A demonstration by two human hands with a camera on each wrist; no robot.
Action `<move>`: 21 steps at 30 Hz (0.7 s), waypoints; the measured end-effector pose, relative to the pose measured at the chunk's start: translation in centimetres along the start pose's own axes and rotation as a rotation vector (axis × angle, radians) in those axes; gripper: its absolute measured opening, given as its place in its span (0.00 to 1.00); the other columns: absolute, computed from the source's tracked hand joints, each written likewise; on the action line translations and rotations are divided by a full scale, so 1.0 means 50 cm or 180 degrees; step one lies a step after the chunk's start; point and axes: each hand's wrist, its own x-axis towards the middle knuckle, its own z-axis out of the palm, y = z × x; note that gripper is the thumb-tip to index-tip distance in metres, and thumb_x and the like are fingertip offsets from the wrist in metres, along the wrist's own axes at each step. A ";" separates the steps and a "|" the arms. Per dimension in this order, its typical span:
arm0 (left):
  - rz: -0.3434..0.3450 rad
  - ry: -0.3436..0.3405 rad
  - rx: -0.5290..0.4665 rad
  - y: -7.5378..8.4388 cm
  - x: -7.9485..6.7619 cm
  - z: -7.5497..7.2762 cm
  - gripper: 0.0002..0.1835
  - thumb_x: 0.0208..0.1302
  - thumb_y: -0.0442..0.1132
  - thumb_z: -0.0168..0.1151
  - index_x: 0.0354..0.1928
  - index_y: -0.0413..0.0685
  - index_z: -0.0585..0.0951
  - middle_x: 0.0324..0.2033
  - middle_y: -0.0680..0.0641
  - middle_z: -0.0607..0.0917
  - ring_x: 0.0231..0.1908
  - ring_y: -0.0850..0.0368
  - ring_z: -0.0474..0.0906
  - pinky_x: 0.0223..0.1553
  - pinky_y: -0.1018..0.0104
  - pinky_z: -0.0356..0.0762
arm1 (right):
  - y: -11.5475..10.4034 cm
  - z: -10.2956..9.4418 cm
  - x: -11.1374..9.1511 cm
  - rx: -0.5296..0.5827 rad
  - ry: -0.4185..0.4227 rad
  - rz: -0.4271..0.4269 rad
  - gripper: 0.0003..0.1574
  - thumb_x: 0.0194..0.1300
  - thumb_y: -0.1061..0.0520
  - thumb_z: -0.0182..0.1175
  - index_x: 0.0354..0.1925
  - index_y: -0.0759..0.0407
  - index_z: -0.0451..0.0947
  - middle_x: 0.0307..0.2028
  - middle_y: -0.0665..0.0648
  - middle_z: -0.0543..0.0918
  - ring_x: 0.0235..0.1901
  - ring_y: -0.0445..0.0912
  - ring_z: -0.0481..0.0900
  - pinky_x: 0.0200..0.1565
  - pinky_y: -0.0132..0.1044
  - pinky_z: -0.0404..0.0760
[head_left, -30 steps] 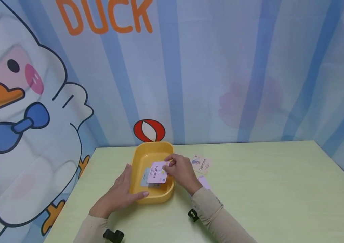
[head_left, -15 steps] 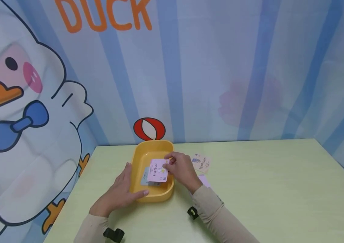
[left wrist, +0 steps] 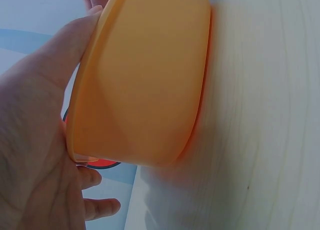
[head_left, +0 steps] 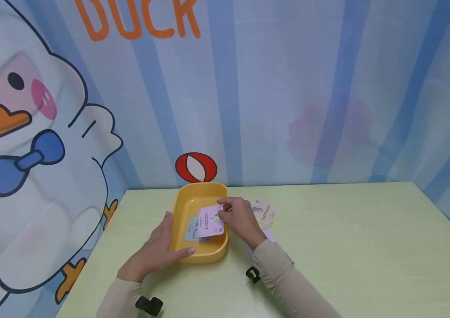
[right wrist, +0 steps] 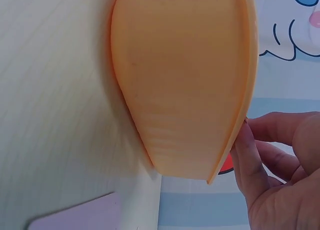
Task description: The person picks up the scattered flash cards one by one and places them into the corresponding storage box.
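In the head view my right hand (head_left: pixel 242 221) pinches a pink "rabbit" card (head_left: pixel 206 226) at its right edge. The card is over a yellow plastic tray (head_left: pixel 201 255), partly covering a grey-blue "kiwi fruit" card (head_left: pixel 191 230) that lies inside. My left hand (head_left: pixel 153 251) rests against the tray's left side, its fingers fairly straight along the wall and its thumb at the near rim. The left wrist view shows the tray's outer wall (left wrist: pixel 145 79) beside that hand. The right wrist view shows my right fingers at the rim, the card hidden behind the wall.
A "typhoon" card (head_left: pixel 263 213) lies on the pale green table (head_left: pixel 352 247), right of the tray. Nearer, a lilac card (head_left: pixel 267 234) is partly covered by my right forearm. A printed duck curtain (head_left: pixel 272 88) stands behind the table's far edge.
My right hand has drawn the rabbit card slightly right and away from me, so more of the kiwi fruit card shows. The left hand and tray look nearly unchanged.
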 end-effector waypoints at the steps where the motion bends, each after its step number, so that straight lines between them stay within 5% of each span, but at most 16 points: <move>1: -0.0006 -0.0004 0.0003 0.000 0.000 -0.001 0.70 0.55 0.73 0.65 0.80 0.41 0.35 0.81 0.38 0.37 0.78 0.33 0.40 0.72 0.30 0.50 | 0.000 0.001 0.001 0.0036 -0.0005 0.0016 0.22 0.65 0.65 0.66 0.57 0.61 0.84 0.39 0.55 0.84 0.35 0.46 0.79 0.32 0.32 0.82; 8: -0.0016 -0.0025 0.0005 0.000 -0.001 -0.001 0.70 0.56 0.73 0.65 0.80 0.40 0.34 0.81 0.38 0.36 0.78 0.33 0.40 0.73 0.31 0.49 | 0.004 0.006 0.001 0.0383 -0.0024 0.0096 0.18 0.65 0.66 0.67 0.54 0.64 0.83 0.38 0.56 0.82 0.33 0.47 0.80 0.33 0.33 0.86; 21: -0.0015 -0.0050 0.0004 0.006 -0.005 -0.005 0.70 0.56 0.72 0.65 0.80 0.40 0.34 0.81 0.37 0.36 0.79 0.33 0.39 0.73 0.31 0.48 | 0.003 0.010 0.004 0.0447 0.0011 0.0135 0.14 0.64 0.65 0.68 0.49 0.64 0.83 0.36 0.57 0.81 0.28 0.45 0.81 0.31 0.32 0.86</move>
